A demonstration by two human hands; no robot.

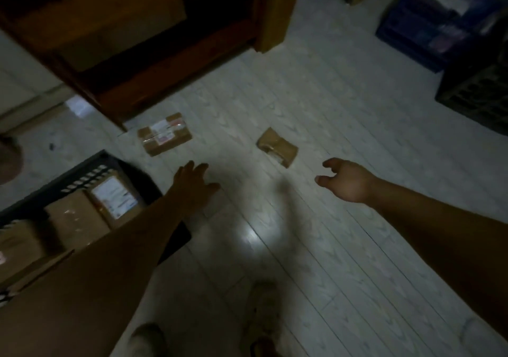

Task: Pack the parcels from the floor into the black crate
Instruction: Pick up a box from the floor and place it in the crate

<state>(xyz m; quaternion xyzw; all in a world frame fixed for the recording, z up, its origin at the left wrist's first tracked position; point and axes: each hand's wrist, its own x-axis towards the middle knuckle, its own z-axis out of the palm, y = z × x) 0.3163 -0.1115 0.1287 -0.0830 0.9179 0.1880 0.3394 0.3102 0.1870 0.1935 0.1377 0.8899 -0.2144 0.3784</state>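
Head view: I look down at a pale plank floor (316, 219) in dim light, both my arms stretched out ahead of me.
Left hand: my left hand (192, 182) is open, fingers spread, empty, hovering near the labelled parcel (164, 133) that lies on the floor just beyond it.
Right hand: my right hand (343, 179) is open with the fingers loosely curled, holding nothing, just right of and nearer than the small parcel (277, 146).
Parcels left: two that I can see, both flat on the floor and well apart from each other, neither touched.
Black crate: the black crate (88, 168) sits at the near left, already holding several brown boxes (74, 216); my left forearm crosses over its right corner.
Step in hand: I judge this to be the reach for the next pickup, one hand to each parcel.
Doing it well: I should come down over each parcel, pinch across its short sides, and lift clear before swinging left.
Placing: the crate looks fairly full, so I would lay these flat on top of the boxes inside.
Caution: the scene is dark and blurred, so I should feel for a firm grip before lifting.
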